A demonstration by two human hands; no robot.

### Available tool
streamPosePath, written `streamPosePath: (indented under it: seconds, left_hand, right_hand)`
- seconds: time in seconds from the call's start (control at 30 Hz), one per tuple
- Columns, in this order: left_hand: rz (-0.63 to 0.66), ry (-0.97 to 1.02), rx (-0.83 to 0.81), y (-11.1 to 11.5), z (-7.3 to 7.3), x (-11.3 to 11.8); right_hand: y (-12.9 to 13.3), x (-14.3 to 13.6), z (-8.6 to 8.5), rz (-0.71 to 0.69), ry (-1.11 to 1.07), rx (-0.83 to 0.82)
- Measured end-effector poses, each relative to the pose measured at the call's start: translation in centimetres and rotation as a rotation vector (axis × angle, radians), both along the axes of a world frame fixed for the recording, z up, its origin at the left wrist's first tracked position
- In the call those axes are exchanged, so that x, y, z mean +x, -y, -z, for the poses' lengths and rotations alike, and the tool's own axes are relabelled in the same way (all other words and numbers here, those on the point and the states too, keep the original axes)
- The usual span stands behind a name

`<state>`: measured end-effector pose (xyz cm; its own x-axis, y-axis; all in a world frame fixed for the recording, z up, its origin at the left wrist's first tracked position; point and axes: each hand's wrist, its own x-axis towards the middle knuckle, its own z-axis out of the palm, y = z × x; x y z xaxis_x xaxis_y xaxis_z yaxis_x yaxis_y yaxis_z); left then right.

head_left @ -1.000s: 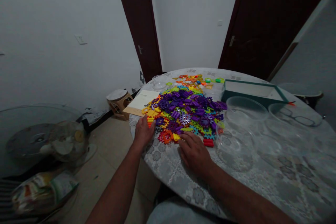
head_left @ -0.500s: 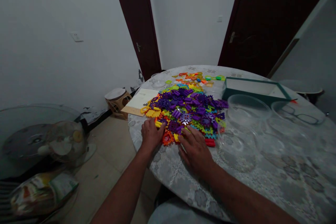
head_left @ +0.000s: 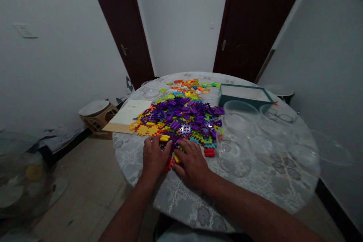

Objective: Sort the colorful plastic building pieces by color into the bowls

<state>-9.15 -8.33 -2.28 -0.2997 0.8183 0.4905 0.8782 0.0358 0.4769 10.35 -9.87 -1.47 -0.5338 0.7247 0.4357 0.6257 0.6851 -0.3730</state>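
Note:
On the table lies a large heap of plastic gear-shaped building pieces (head_left: pixel 181 113), mostly purple, with green, blue, orange and yellow among them. My left hand (head_left: pixel 154 157) is at the heap's near edge, its thumb and fingers closed about a yellow connector piece (head_left: pixel 164 137). Just right of it, my right hand (head_left: pixel 193 160) has curled fingers, and another yellow piece (head_left: pixel 176 158) shows between its thumb and forefinger. Orange-red pieces (head_left: pixel 169 164) lie between the hands, partly hidden. A red connector piece (head_left: pixel 209 152) rests right of my right hand.
Clear plastic bowls (head_left: pixel 241 113) stand on the right, with eyeglasses (head_left: pixel 283 116) by them. Behind is a dark green box (head_left: pixel 246 94). A pale board (head_left: pixel 129 115) lies on the left. Smaller orange pieces (head_left: pixel 185 85) are scattered at the back of the round table (head_left: pixel 198 206).
The view has swung right. My hands have come closer together. The yellow piece at my left hand has shifted right with it, and the orange-red pieces have moved nearer me.

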Motion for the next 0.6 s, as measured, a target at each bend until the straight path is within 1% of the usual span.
streamPosePath:
  seconds: [0.1,0.2,0.3,0.37,0.47,0.6]
  left_hand:
    - [0.033,-0.004,0.008,-0.5,-0.5,0.1]
    - [0.075,0.008,0.011,-0.8,-1.5,0.2]
    - [0.082,0.052,0.013,-1.0,-2.2,0.3]
    - [0.086,0.099,0.024,-1.1,-2.4,0.2]
    - [0.105,0.208,0.038,-1.1,-2.4,0.3]
    - [0.017,0.447,0.015,-0.6,-2.2,1.3]
  right_hand:
    - [-0.5,0.0,-0.4,-0.002,0.027,-0.025]
    - [-1.0,0.1,-0.6,-0.015,0.060,-0.006]
    - [-1.4,0.2,-0.2,-0.016,0.077,0.033]
    - [-1.6,0.3,0.2,0.001,0.061,0.055]
    - [-1.6,0.3,0.6,0.041,0.026,0.073]
    - [-1.4,0.4,0.8,0.058,0.011,0.068]
